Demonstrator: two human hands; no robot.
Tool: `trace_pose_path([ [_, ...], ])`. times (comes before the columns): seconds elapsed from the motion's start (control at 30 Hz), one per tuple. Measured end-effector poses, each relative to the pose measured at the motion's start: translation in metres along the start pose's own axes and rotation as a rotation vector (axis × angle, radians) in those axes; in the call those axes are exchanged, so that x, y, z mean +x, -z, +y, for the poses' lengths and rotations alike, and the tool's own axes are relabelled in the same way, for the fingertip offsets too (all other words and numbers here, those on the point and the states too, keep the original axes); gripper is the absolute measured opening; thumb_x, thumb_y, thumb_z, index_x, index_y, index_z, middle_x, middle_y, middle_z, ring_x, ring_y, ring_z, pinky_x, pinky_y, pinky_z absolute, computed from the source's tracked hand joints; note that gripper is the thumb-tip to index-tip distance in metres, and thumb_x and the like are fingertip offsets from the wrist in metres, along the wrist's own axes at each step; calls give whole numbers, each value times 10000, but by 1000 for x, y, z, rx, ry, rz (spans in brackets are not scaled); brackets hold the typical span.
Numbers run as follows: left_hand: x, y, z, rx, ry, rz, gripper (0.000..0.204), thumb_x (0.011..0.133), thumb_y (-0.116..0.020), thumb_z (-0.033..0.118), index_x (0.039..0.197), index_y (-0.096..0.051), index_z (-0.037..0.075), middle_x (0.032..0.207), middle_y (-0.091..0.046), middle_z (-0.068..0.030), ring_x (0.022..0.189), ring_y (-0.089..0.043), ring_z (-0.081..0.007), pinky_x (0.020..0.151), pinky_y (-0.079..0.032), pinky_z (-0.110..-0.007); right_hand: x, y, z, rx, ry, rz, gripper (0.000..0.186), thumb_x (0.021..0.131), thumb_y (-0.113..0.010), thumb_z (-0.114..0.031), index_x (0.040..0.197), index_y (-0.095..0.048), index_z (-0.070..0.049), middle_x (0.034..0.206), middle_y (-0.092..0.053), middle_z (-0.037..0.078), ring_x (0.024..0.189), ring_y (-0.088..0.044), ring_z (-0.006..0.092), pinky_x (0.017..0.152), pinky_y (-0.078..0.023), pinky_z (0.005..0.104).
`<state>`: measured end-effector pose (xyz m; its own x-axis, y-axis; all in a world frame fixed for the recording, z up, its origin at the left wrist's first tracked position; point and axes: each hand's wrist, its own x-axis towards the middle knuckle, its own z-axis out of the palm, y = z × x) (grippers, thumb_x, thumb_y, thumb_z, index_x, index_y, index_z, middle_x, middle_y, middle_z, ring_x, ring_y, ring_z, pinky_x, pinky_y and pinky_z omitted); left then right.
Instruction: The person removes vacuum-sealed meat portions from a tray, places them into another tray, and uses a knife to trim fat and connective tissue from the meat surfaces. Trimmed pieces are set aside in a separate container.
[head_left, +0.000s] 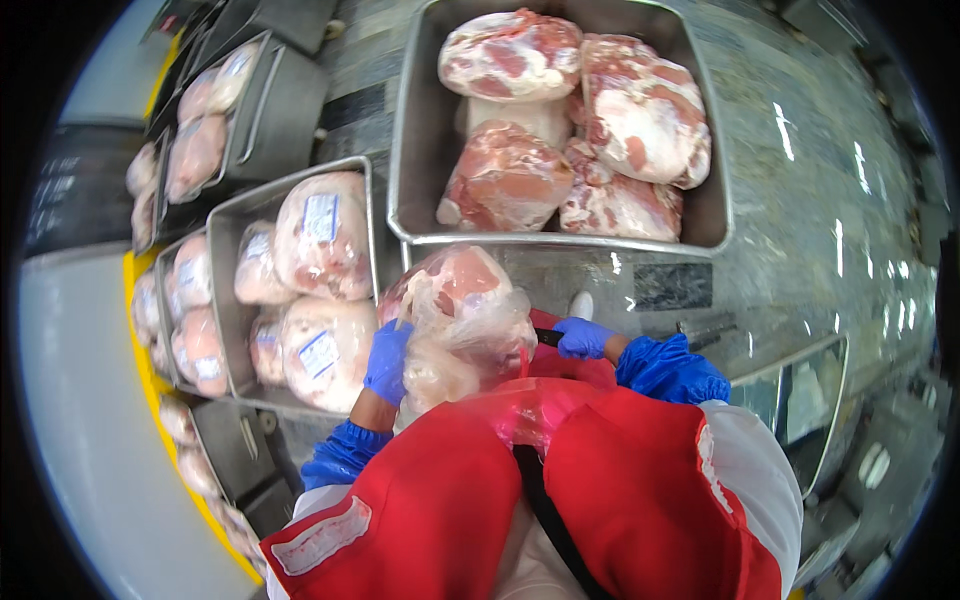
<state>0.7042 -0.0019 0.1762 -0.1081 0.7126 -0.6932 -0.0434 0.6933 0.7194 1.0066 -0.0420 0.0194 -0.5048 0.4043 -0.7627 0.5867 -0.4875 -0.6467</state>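
Observation:
My left hand (388, 362), in a purple-blue glove, is closed on the gathered clear plastic bag around a large piece of raw meat (455, 283). The bagged meat is right in front of my body, over the near edge of the big metal bin. My right hand (583, 338), gloved the same way, grips a black-handled tool (547, 336) beside the meat's right side. The tool's far end is hidden by the plastic and my apron, so its kind does not show. Loose plastic (430, 375) hangs below the meat, between my hands.
Ahead, a deep metal bin (398, 150) holds several unwrapped meat pieces. At left, another metal bin (372, 215) contains bagged, labelled meat, with more loaded bins behind it. A metal-framed cart (843, 375) stands at right. The tiled floor (800, 180) looks wet and shiny.

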Motion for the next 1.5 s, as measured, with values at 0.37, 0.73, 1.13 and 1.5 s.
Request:
trace_pose_path([
  [0.37,-48,-98,99,334,-316,-7,155,780,-519,108,881,-594,18,757,-557,4,659,-495,-81,570,-405,-221,-7,0,-5,-48,720,-192,147,721,-541,-138,782,-603,-20,714,-581,117,642,-553,194,599,-449,305],
  [0.73,67,-224,194,1306,-983,-5,180,753,-486,184,869,-580,84,845,-603,-173,775,-574,-325,663,-441,-406,48,119,-93,-349,662,248,199,719,-533,-136,814,-585,30,681,-582,141,608,-548,182,517,-429,314],
  [1.13,217,-171,154,1445,-1011,-196,174,711,-467,168,817,-599,128,733,-609,-160,666,-591,-327,604,-446,-444,-235,202,-130,133,-19,536,442,716,-567,-138,1146,-503,-58,743,-535,3,616,-461,88,544,-398,230],
  [1.5,245,-108,173,1525,-1089,-171,149,694,-480,133,797,-587,120,694,-603,-151,644,-589,-319,563,-419,-438,-192,214,-208,-350,221,772,402,817,-542,-189,1189,-454,-67,904,-585,209,795,-574,361,678,-447,361],
])
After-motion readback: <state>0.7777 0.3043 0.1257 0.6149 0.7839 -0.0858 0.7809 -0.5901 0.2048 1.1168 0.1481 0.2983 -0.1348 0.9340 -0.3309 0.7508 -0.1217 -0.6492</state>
